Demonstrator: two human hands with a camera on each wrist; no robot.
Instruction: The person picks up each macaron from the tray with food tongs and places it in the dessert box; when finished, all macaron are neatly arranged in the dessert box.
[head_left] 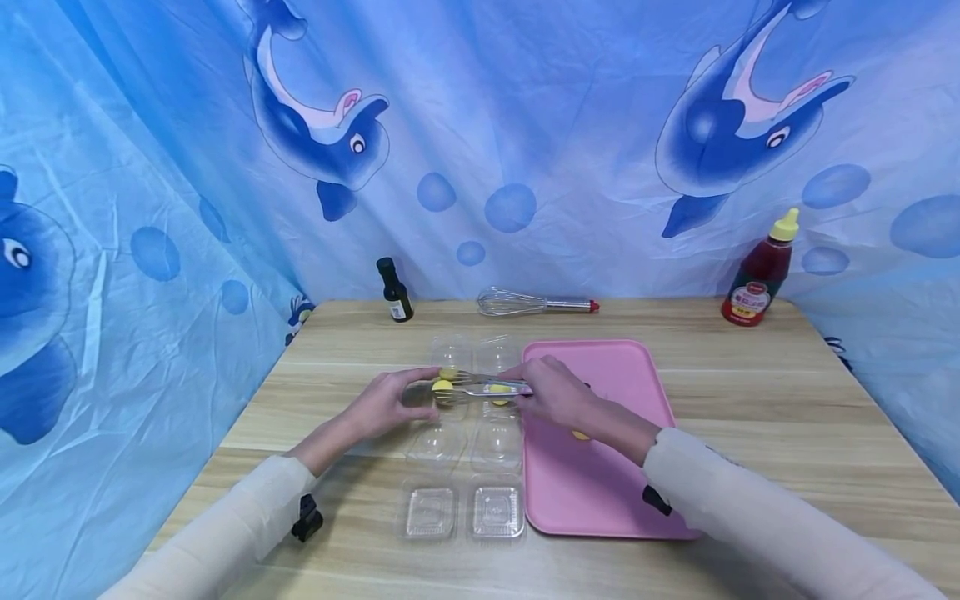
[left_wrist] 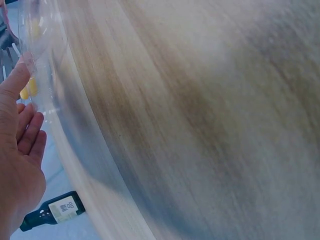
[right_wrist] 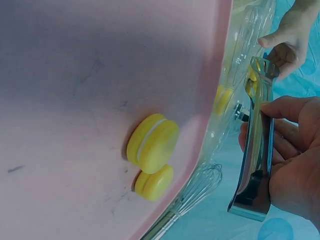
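Note:
My right hand (head_left: 555, 392) grips metal food tongs (right_wrist: 256, 145), which reach left across the clear plastic boxes. The tong tips are around a yellow macaron (head_left: 442, 388) at one box in the left column. My left hand (head_left: 382, 406) holds the sides of that clear plastic box (head_left: 448, 411), thumb at the near side and forefinger at the far side. Under the tongs, a second yellow macaron (right_wrist: 223, 99) sits in the neighbouring box. Two more yellow macarons (right_wrist: 154, 143) lie on the pink tray (head_left: 600, 500); my right forearm partly hides them in the head view.
Other clear boxes (head_left: 431, 512) stand in two columns left of the tray. Along the table's back edge are a small dark bottle (head_left: 395, 292), a whisk (head_left: 517, 302) and a red sauce bottle (head_left: 757, 279) with a yellow cap. A blue dolphin curtain (head_left: 585, 125) hangs behind.

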